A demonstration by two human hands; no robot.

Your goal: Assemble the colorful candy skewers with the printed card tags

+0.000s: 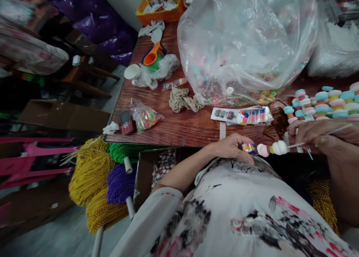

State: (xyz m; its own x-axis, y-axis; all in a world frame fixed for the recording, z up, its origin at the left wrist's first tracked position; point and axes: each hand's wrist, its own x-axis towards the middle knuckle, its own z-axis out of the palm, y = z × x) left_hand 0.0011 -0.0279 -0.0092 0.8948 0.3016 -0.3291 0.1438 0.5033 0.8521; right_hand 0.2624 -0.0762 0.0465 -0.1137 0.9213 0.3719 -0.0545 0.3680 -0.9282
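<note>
My left hand (234, 147) is closed on a small colorful wrapped piece (249, 148) at the table's front edge. From it a short row of pastel pieces (275, 148), pink, yellow and white, runs right along a thin white stick (297, 145). My right hand (328, 137) is closed around the stick's right part, and a pale strip end sticks out beyond the fingers. Beside the right hand lie stacked rows of pastel discs (331, 104). Brown bands (276, 120) and a fanned stack of printed labels (241, 115) lie just behind the hands.
A large clear bag (246, 43) covers the back of the wooden table (193, 131). To its left are a crumpled cloth (183, 100), a small candy bag (147, 116), a white cup (132, 72) and an orange basket (161, 12). Yellow cord bundles (89, 174) hang below left.
</note>
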